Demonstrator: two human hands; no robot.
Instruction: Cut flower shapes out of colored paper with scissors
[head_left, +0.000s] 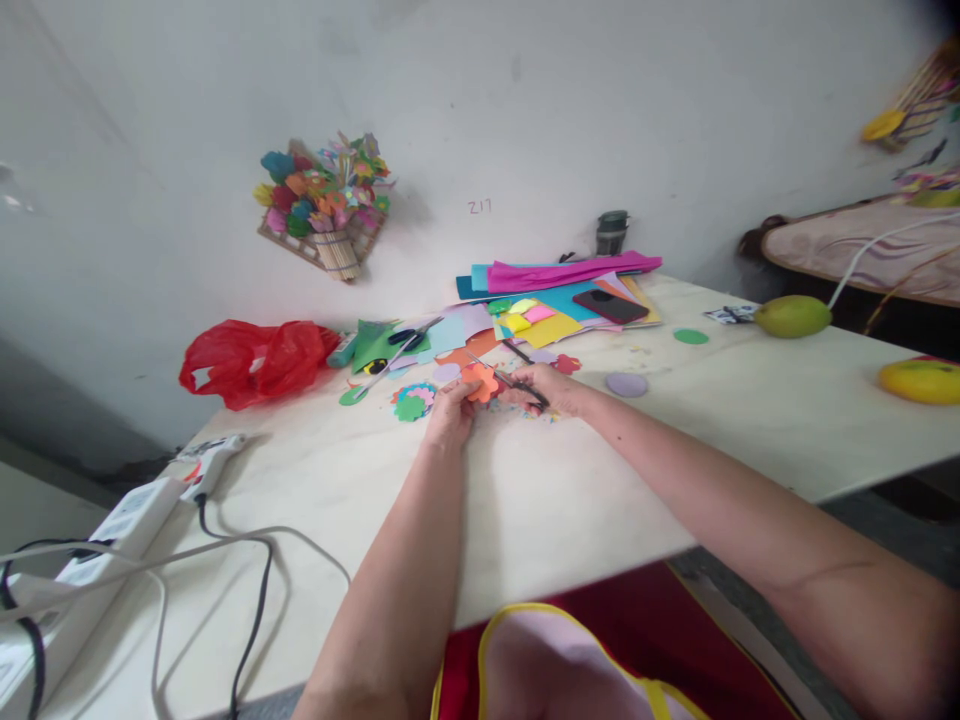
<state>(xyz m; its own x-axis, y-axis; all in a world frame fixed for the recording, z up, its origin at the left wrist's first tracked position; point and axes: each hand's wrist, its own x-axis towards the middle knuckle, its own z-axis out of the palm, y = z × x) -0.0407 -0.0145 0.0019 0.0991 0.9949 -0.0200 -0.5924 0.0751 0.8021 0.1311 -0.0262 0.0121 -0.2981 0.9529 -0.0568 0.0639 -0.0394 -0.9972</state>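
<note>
Between its fingers my left hand pinches an orange paper flower with rounded petals. My right hand is closed around the handles of a pair of scissors, whose blades point left at the flower's edge. Close by on the left lies a small pile of cut paper shapes, a green one on top. A red paper flower sits just beyond my right hand. Tiny paper scraps are scattered under the hands. A lilac paper circle lies to the right.
Coloured paper sheets and a phone lie at the back. A second pair of scissors and a red plastic bag are at left. Power strips with cables line the left edge. Mangoes rest on the right.
</note>
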